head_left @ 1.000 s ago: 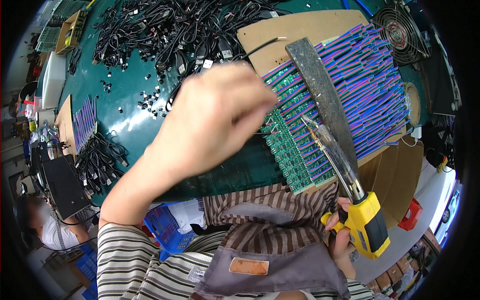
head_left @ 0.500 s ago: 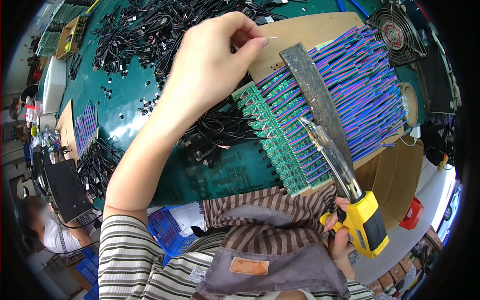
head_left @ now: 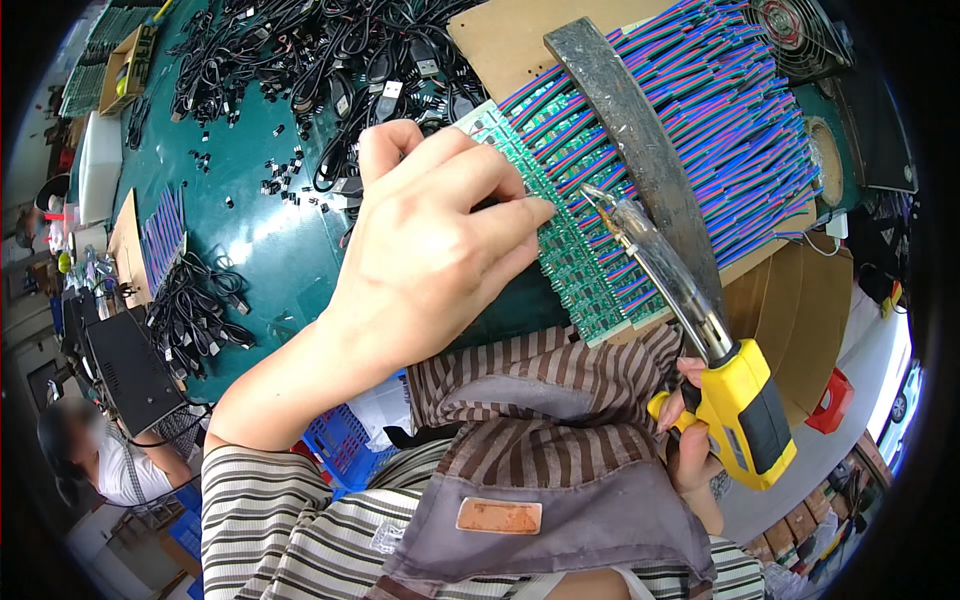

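Head view: on the green table [head_left: 235, 160], black USB cables [head_left: 340, 60] lie heaped toward the far side, probably to be within reach of the left hand [head_left: 440, 230]. Toward the table's right edge, a brown backing board [head_left: 500, 45] carries ribbon wires [head_left: 740, 150], fanned rightward and so likely out of the way of the green circuit boards [head_left: 590, 285], which line their left ends down to the near edge. A dark, flat bar [head_left: 645, 155] lies slantwise across the wires, seemingly as a weight to keep the rows aligned. The left hand reaches over the boards' outer edge, its fingers bent in and narrow, apparently for fine placing. The right hand [head_left: 690, 440], off the near edge, has its fingers wrapped around a pistol-grip soldering iron [head_left: 712, 342], angled so that its tip [head_left: 597, 200] hangs over the wired side of the boards. The table's far edge is cut off, and wires cover most of the backing board. The left hand hides whatever is beneath it; whether its fingertips pinch a wire I cannot tell. The iron's handle covers part of the right palm, and whether the tip touches anything is too small to make out
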Demonstrator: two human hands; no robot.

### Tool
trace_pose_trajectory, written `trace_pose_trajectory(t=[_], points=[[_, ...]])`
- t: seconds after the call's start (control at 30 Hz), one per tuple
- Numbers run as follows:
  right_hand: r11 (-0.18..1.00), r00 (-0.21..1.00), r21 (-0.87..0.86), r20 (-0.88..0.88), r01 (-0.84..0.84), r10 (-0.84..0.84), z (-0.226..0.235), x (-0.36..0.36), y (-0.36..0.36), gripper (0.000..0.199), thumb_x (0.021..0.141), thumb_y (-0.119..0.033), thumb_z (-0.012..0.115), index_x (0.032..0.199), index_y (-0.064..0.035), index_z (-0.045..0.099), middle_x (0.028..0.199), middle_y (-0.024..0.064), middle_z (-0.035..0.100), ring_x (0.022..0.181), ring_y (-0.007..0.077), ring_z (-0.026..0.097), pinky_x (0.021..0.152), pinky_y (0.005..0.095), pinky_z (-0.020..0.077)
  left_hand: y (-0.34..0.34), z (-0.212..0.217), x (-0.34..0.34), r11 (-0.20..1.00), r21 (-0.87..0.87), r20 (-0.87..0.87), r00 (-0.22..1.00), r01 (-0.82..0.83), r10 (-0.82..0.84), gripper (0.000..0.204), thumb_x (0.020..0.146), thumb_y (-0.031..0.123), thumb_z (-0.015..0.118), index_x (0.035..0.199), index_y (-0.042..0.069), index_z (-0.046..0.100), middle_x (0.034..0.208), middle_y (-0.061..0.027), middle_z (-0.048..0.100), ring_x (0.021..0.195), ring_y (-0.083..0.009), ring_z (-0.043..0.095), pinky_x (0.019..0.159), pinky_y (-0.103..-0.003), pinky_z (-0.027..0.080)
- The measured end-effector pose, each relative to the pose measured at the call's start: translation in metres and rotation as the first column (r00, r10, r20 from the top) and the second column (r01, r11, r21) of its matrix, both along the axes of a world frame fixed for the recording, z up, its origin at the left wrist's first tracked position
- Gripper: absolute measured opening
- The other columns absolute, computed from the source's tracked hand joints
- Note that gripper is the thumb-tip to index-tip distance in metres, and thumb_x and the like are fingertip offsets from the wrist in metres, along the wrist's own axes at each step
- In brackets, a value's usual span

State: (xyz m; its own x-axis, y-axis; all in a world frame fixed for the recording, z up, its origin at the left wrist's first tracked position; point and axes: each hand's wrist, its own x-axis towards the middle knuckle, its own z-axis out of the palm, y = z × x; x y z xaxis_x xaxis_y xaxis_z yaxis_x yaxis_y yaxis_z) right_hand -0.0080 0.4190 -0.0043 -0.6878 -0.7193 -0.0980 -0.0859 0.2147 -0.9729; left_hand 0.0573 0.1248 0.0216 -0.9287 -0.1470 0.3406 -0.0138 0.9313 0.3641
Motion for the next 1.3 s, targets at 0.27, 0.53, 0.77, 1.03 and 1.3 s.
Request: trace_pose_trajectory(t=[0.27, 0.53, 0.77, 1.03, 1.3], points=[[0.996, 0.999, 0.072, -0.006, -0.052, 0.053, -0.005, -0.003, 0.012, 0.058, 0.091, -0.043, 0.054, 0.121, 0.0058, 0.043, 0.103, 0.015, 0.054, 0.062, 0.0119, 0.05, 0.056, 0.0253, 0.0424, -0.001, -0.008, 0.002, 0.996, 0.066, -0.036, 0.997, 0.065, -0.062, 0.023, 0.06, 0.006, 0.073, 0.083, 0.007, 0.071, 0.076, -0.0016, 0.061, 0.068, -0.0191, 0.056, 0.068, -0.031, 0.044], [0.988, 0.982, 0.073, -0.145, 0.135, -0.123, 0.002, -0.002, -0.008, 0.019, 0.08, -0.026, 0.061, 0.077, -0.0074, 0.064, 0.075, 0.0057, 0.062, 0.07, 0.0238, 0.059, 0.063, 0.0326, 0.0473, -0.01, -0.014, 0.0, 0.982, 0.175, -0.022, 0.997, 0.076, -0.073, 0.022, 0.061, 0.002, 0.072, 0.082, 0.007, 0.072, 0.074, -0.002, 0.062, 0.07, -0.0179, 0.057, 0.069, -0.029, 0.045], [0.991, 0.982, 0.07, -0.16, 0.11, -0.098, -0.002, -0.001, -0.003, 0.018, 0.08, -0.026, 0.061, 0.076, -0.0082, 0.064, 0.075, 0.0055, 0.062, 0.067, 0.0244, 0.059, 0.062, 0.0329, 0.047, -0.013, -0.01, -0.002, 0.972, 0.217, 0.024, 0.995, 0.094, -0.101, 0.022, 0.061, 0.001, 0.072, 0.083, 0.007, 0.072, 0.075, -0.0031, 0.062, 0.073, -0.0189, 0.058, 0.069, -0.03, 0.045], [0.991, 0.971, 0.096, -0.228, 0.094, -0.07, -0.009, 0.002, 0.009, 0.017, 0.079, -0.025, 0.061, 0.076, -0.0079, 0.064, 0.073, 0.0051, 0.06, 0.064, 0.0244, 0.057, 0.06, 0.0332, 0.0464, -0.017, -0.007, -0.004, 0.964, 0.238, 0.065, 0.988, 0.118, -0.137, 0.022, 0.062, 0.001, 0.071, 0.083, 0.006, 0.071, 0.076, -0.0045, 0.062, 0.073, -0.0202, 0.059, 0.069, -0.03, 0.046], [0.99, 0.98, 0.044, -0.156, 0.132, -0.124, 0.003, 0.001, -0.005, 0.025, 0.082, -0.03, 0.06, 0.078, -0.0057, 0.063, 0.072, 0.0059, 0.06, 0.067, 0.0214, 0.059, 0.063, 0.0302, 0.0473, -0.016, -0.007, -0.003, 0.962, 0.25, 0.076, 0.988, 0.108, -0.131, 0.022, 0.062, 0.001, 0.07, 0.083, 0.006, 0.072, 0.077, -0.0042, 0.062, 0.073, -0.0201, 0.059, 0.069, -0.03, 0.046]])
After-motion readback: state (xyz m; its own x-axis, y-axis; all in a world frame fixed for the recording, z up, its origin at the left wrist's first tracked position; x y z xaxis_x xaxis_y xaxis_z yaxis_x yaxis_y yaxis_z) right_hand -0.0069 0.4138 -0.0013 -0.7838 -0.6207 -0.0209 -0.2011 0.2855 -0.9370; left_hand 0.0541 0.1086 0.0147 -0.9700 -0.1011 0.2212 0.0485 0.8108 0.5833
